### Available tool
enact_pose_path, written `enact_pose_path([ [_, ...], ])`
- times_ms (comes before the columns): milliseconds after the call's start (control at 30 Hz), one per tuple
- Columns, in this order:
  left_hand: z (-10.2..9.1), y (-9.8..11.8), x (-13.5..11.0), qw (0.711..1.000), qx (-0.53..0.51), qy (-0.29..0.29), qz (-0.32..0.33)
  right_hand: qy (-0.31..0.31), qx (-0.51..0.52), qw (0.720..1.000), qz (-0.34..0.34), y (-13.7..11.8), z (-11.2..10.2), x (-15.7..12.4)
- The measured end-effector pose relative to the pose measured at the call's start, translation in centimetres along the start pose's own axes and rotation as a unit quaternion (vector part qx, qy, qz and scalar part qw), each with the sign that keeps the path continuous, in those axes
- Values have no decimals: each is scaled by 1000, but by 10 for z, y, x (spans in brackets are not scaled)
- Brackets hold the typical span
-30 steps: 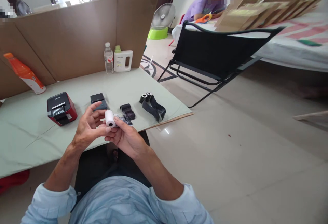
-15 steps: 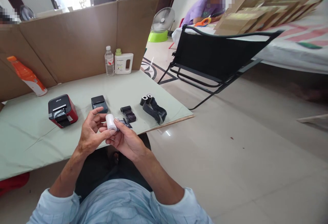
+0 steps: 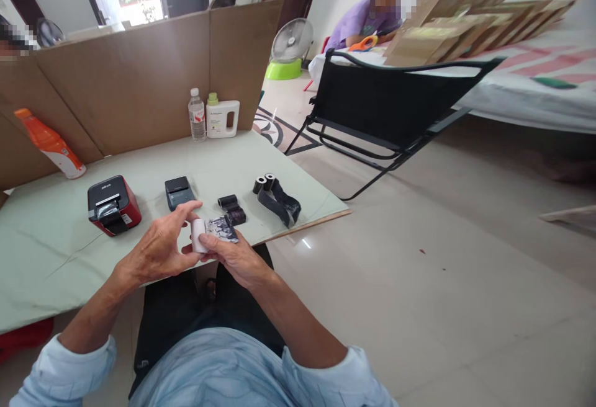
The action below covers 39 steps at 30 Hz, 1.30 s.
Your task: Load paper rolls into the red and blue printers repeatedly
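A small white paper roll [image 3: 198, 236], with a printed black-and-white strip [image 3: 221, 229] coming off its right side, is held over the table's front edge. My right hand [image 3: 235, 257] grips it, thumb laid across the front. My left hand [image 3: 162, 242] curves around the roll's left side, index finger and thumb spread apart; whether its hidden fingertips touch the roll I cannot tell. Just beyond lies a dark blue-grey handheld printer [image 3: 179, 193]. Black ribbon rolls [image 3: 231, 208] rest right of the hands, and two more rolls with long black tails [image 3: 279, 199] lie farther right.
A red and black label printer [image 3: 114, 205] stands at left. An orange bottle [image 3: 51, 145], a water bottle [image 3: 197, 116] and a white jug [image 3: 222, 118] stand along the cardboard screen [image 3: 125, 78]. Right of the table are a black folding chair [image 3: 395, 103] and a seated person [image 3: 356, 19].
The roll has turned and dropped slightly, and more of the printed strip shows beside it. My left hand has shifted leftward with its back turned up; my right thumb lies lower on the roll.
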<state>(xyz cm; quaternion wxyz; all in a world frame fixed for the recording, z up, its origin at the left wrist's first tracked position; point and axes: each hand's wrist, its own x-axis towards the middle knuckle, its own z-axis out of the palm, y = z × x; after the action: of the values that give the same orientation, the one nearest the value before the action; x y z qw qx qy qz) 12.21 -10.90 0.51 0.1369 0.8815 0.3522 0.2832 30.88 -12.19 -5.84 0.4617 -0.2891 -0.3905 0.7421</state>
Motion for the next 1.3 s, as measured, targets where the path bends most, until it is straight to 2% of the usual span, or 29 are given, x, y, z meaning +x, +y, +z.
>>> enact_pose_path([
  [133,5,6,3,991,121,-41,41,50,-103,993,-41,3,1,3],
  [233,12,11,4,973,218,-76,23,80,-166,979,-88,7,4,7],
  [300,14,10,4,971,227,-76,15,90,-171,975,-111,8,5,9],
  [367,15,6,1,986,158,-36,29,74,-105,986,-106,8,6,9],
  [433,15,2,-4,998,33,35,35,11,3,998,-59,5,6,6],
  [533,20,1,-12,984,-131,124,7,-91,112,989,12,-1,7,-2],
  [667,24,6,-17,970,-192,146,-12,-103,130,986,16,-6,10,-9],
  [800,14,9,-15,988,-108,112,1,-69,101,992,-9,-4,11,-9],
  [967,4,9,-9,992,77,70,76,-18,1,999,-50,-1,7,-2],
  [1167,14,10,-5,980,182,17,80,63,-93,990,-82,0,8,2],
  [1300,24,6,-3,967,247,1,68,91,-123,983,-103,9,9,12],
])
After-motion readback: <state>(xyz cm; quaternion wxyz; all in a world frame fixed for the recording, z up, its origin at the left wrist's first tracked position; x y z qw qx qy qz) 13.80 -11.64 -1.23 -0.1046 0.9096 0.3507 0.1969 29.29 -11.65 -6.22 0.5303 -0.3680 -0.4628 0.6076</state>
